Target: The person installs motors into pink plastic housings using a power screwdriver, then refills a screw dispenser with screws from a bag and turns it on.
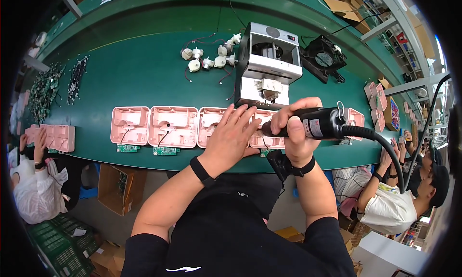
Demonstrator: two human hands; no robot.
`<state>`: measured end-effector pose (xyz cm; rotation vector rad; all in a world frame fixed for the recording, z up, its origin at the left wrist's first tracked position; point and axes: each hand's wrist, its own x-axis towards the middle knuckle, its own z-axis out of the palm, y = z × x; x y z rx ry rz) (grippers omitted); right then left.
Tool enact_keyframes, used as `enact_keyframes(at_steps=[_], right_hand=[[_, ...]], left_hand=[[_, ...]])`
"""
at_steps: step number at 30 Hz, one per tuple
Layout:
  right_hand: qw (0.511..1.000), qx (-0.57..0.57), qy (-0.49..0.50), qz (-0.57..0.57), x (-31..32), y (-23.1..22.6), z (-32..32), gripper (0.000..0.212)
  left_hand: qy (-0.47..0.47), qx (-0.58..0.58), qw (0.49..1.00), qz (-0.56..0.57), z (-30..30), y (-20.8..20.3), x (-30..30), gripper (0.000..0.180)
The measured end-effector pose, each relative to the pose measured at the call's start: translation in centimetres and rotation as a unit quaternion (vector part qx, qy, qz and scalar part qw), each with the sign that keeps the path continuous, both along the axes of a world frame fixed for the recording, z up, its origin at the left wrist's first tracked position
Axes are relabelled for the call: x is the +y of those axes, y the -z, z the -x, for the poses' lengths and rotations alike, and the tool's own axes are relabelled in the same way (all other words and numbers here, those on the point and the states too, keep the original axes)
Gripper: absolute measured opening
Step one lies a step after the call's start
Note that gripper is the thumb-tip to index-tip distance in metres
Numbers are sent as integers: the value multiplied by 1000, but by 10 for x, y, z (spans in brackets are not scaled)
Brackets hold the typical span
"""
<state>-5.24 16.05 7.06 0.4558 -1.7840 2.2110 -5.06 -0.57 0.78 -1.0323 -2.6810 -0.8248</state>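
Note:
My right hand [299,141] is wrapped round a black electric screwdriver [326,123], held nearly level with its cable running off to the right. The tool's front end points left, over a pink plastic housing [262,116]; its tip is hidden by my hands. My left hand [228,141] lies with fingers stretched across that housing and the adjoining pink housing [206,117]. Two more open pink housings, one at the left [130,117] and one beside it [174,132], stand in the same row. From each, a dark wire leads to a green circuit board [165,151] at the table's near edge.
A silver-grey machine [269,70] stands behind my hands, with a black fan [325,59] on its right. White round motors [194,65] with wires lie left of it. Circuit boards [47,91] are heaped far left. Co-workers sit at both sides; one's hand [40,144] is near pink housings.

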Motion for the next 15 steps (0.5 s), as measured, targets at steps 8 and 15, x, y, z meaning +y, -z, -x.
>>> enact_keyframes(at_steps=[8, 15], right_hand=[[998, 15, 17, -61, -4, 7, 8, 32], [1000, 14, -1, 4, -6, -14, 2, 28]], left_hand=[[-19, -6, 1000, -1, 4, 1, 3, 72], [-14, 13, 1000, -14, 2, 4, 0, 73]])
